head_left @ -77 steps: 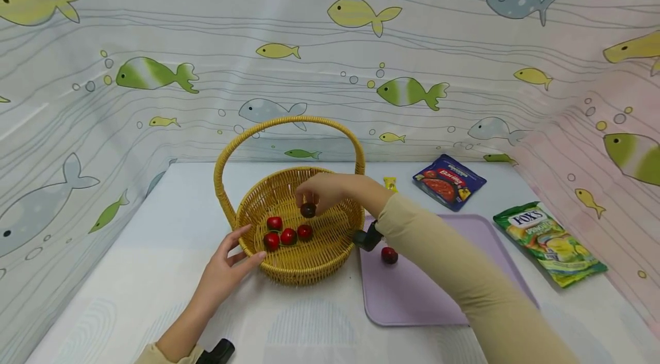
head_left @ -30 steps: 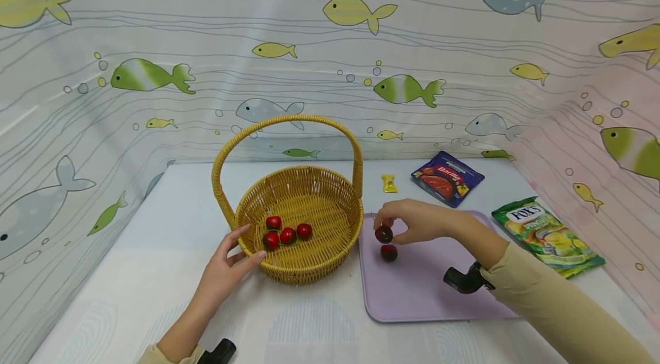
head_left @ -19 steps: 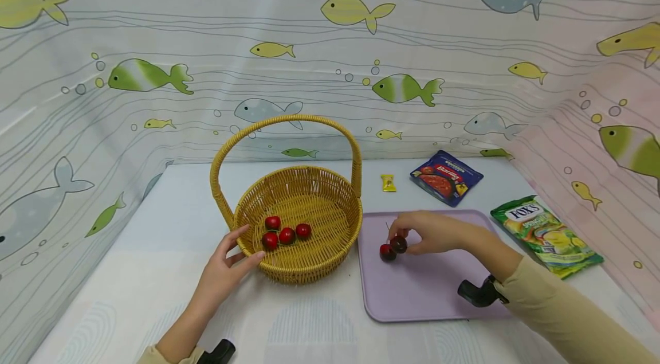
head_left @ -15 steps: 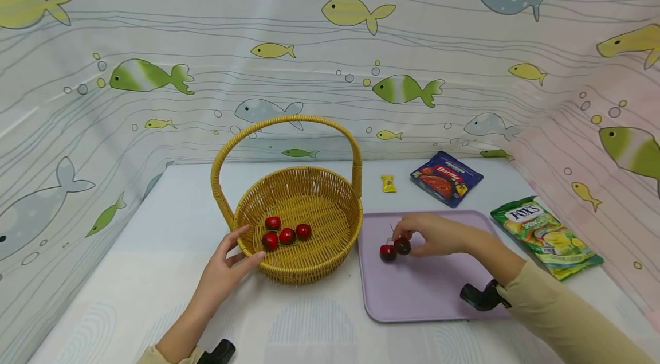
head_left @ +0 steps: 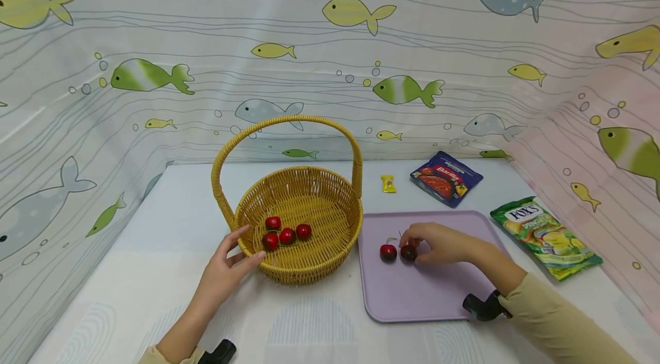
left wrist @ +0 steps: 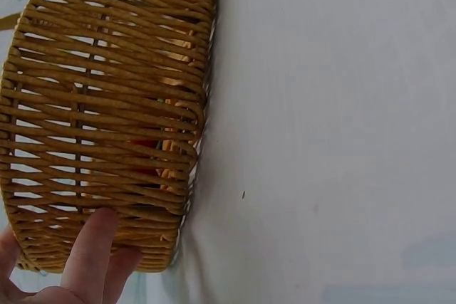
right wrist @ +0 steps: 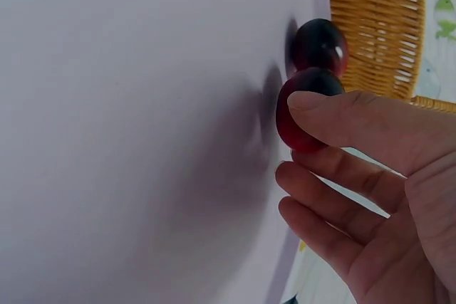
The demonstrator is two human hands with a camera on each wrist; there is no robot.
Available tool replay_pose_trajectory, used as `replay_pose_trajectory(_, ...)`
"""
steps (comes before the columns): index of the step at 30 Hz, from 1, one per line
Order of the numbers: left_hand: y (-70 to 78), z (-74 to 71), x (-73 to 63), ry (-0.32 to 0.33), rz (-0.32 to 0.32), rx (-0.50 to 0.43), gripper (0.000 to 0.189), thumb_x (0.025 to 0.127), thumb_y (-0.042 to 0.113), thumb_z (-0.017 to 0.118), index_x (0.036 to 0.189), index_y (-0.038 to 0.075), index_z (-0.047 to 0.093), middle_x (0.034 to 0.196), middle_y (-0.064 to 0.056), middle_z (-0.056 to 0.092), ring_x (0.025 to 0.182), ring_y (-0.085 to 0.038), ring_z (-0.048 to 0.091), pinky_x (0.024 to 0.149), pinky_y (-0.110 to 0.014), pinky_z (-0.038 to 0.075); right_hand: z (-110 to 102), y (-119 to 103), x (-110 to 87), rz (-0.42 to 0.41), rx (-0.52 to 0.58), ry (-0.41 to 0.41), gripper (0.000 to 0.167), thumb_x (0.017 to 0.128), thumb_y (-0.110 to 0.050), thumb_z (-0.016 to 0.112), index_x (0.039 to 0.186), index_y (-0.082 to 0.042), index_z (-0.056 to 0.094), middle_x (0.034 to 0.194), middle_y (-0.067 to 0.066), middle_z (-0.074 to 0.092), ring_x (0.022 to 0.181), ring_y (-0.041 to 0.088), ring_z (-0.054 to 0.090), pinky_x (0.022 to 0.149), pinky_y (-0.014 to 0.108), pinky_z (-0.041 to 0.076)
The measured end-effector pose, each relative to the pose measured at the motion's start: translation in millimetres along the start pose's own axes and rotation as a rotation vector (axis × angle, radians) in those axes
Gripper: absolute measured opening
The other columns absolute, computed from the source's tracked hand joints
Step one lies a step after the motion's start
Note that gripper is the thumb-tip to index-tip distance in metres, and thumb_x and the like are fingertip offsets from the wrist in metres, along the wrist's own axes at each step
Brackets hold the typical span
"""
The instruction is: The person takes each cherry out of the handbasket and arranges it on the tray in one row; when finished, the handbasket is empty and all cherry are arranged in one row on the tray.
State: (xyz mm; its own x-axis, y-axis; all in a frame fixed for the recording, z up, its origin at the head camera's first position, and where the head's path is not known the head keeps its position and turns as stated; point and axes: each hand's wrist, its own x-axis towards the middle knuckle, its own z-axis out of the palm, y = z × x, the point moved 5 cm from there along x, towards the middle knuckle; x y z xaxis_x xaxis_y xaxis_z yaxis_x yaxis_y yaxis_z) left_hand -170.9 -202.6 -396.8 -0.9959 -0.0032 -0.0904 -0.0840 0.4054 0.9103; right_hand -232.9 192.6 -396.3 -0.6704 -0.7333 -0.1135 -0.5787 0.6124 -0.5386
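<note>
My right hand pinches a dark red cherry between thumb and fingers, low over the purple tray. A second cherry, with a stem, lies on the tray just left of the held one. My left hand rests against the near-left rim of the wicker basket, its fingers spread. In the left wrist view, fingertips touch the basket's woven side. Several red cherries lie inside the basket, toward its left.
Behind the tray lie a small yellow wrapped candy and a blue Barilla pouch. A green Fox's bag lies to the tray's right. The basket's tall handle arches over it. A fish-print cloth hangs at the back.
From inside the basket, my right hand has carried the cherry right to the tray, then lower and slightly right of the other cherry there. My left hand stays at the basket rim.
</note>
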Motion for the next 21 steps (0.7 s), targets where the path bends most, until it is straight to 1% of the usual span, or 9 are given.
replay_pose_trajectory(10, -1.2, 0.0, 0.1, 0.012, 0.004, 0.007, 0.071, 0.086, 0.038, 0.067, 0.144, 0.019, 0.030, 0.147, -0.019, 0.022, 0.121, -0.044, 0.042, 0.088, -0.049, 0.045, 3.5, 1.9, 0.7, 0.004, -0.025, 0.020, 0.035, 0.077, -0.006, 0.074, 0.109, -0.013, 0.063, 0.098, -0.007, 0.059, 0.088, 0.010, 0.053, 0.080, 0.036, 0.049)
replay_pose_trajectory(12, -2.2, 0.0, 0.5, 0.017, -0.005, 0.009, 0.071, 0.085, 0.038, 0.067, 0.143, 0.020, 0.031, 0.147, -0.018, 0.023, 0.121, -0.042, 0.043, 0.088, -0.049, 0.046, 2.9, 1.3, 0.4, 0.004, -0.026, 0.020, 0.035, 0.077, -0.006, 0.074, 0.109, -0.013, 0.063, 0.099, -0.007, 0.059, 0.088, 0.010, 0.053, 0.080, 0.036, 0.049)
replay_pose_trajectory(16, -1.5, -0.1, 0.3, 0.014, 0.003, 0.010, 0.071, 0.086, 0.037, 0.067, 0.144, 0.019, 0.030, 0.147, -0.019, 0.022, 0.121, -0.043, 0.043, 0.088, -0.049, 0.046, 0.7, -0.3, -0.7, -0.002, -0.029, 0.022, 0.034, 0.077, -0.005, 0.073, 0.109, -0.012, 0.063, 0.100, -0.005, 0.060, 0.089, 0.012, 0.055, 0.081, 0.037, 0.049)
replay_pose_trajectory(21, -0.3, -0.2, 0.2, 0.008, 0.005, 0.006, 0.071, 0.086, 0.037, 0.066, 0.144, 0.019, 0.029, 0.148, -0.019, 0.021, 0.121, -0.043, 0.042, 0.088, -0.049, 0.046, -5.7, -2.2, -2.5, -0.011, -0.060, 0.038, 0.034, 0.077, -0.004, 0.072, 0.109, -0.011, 0.063, 0.103, -0.003, 0.061, 0.090, 0.015, 0.057, 0.080, 0.038, 0.049)
